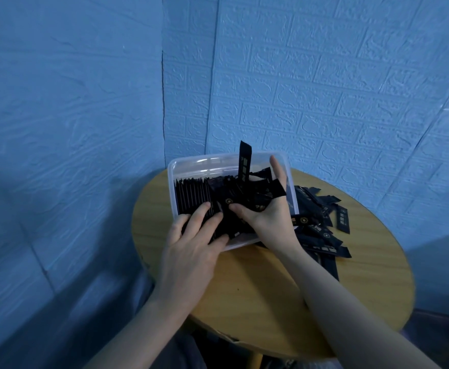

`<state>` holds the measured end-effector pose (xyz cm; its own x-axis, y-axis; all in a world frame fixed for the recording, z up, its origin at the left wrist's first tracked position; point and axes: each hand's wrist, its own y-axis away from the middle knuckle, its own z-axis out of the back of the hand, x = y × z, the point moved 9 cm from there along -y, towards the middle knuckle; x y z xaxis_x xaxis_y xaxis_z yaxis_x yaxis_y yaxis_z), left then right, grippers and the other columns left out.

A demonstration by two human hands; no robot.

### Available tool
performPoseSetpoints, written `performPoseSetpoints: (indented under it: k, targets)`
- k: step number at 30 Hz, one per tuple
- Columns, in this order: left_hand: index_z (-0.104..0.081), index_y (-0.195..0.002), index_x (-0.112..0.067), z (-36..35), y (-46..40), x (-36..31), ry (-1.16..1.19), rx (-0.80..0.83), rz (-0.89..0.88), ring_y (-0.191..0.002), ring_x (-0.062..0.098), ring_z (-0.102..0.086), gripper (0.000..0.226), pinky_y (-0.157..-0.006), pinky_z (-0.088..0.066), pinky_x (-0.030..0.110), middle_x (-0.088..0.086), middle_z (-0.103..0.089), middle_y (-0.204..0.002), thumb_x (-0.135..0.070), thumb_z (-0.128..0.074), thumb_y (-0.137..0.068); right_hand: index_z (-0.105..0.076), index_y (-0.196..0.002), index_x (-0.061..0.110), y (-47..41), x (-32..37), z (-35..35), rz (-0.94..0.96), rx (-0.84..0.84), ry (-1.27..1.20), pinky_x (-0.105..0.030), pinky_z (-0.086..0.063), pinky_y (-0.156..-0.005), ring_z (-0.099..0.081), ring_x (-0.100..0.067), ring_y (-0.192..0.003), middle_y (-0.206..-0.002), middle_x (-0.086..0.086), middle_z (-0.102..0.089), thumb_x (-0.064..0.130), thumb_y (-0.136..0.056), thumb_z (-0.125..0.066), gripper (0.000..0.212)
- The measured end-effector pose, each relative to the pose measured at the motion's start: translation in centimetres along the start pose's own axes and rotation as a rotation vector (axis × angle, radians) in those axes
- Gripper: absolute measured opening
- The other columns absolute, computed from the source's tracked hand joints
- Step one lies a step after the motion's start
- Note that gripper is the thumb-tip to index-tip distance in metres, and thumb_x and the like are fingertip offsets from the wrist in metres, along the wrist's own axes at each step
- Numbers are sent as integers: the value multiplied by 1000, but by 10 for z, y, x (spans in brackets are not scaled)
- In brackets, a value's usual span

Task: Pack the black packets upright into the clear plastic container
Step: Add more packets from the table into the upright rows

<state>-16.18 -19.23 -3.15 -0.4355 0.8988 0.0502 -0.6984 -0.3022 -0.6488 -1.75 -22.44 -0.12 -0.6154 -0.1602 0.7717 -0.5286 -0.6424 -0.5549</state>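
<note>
Blue walls behind a round wooden table (258, 288); left hand (191, 243) lies fingers straight on upright black packets (191, 195) in the clear container (181, 166); right hand (268, 209) grips a bunch — seemingly several; loose packets (321, 227) right.

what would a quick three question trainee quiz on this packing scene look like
1. True or false: the clear plastic container sits on the round wooden table.
2. Where does the pile of loose packets lie? A) on the table, right of the container B) on the floor C) in a drawer
3. Fill in: the left hand rests on the row of upright packets; the right hand grips a bunch of black ____.

Key: 1 true; 2 A; 3 packets
</note>
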Motion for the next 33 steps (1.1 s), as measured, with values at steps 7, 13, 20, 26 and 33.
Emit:
performPoseSetpoints:
  k: [7, 13, 20, 26, 33]
  targets:
    - [-78, -95, -26, 1, 1, 0, 12, -32, -6, -130, 28, -46, 21, -101, -30, 42, 2, -66, -126, -13, -75, -79, -37, -142, 8, 4, -2, 4, -7, -67, -68, -26, -49, -97, -62, 6, -101, -102, 44, -59, -5, -75, -77, 79]
    - [-77, -92, -27, 2, 2, -1, 12, -52, -23, -130, 27, -46, 24, -102, -29, 41, 1, -66, -125, -20, -57, -83, -60, -114, 22, 5, -4, 10, -43, -142, -75, -32, -53, -91, -64, -9, -101, -101, 11, -66, 10, -77, -79, 43]
    - [-77, -90, -27, 1, 2, -1, 22, -39, -27, -131, 27, -47, 16, -104, -28, 40, 2, -66, -125, -14, -74, -81, -64, -108, 16, -2, 14, 7, -12, -102, -84, -36, -54, -85, -65, -15, -95, -96, 3, -67, 9, -89, -64, 21]
    - [-77, -88, -28, 3, 2, -2, 21, -71, -41, -132, 26, -43, 31, -104, -27, 40, 1, -66, -123, -22, -47, -88, -63, -94, 27, -9, 8, -10, -120, 64, 72, -22, -52, -72, -66, -7, -87, -94, 3, -69, 15, -84, -70, 17]
    - [-76, -90, -28, 2, 2, -3, 19, -69, -58, -133, 27, -44, 18, -107, -25, 38, 1, -64, -127, -21, -61, -85, -65, -100, 21, 1, -13, -16, -169, 128, 303, -41, -56, -77, -66, -13, -87, -92, 5, -70, 40, -72, -75, 35]
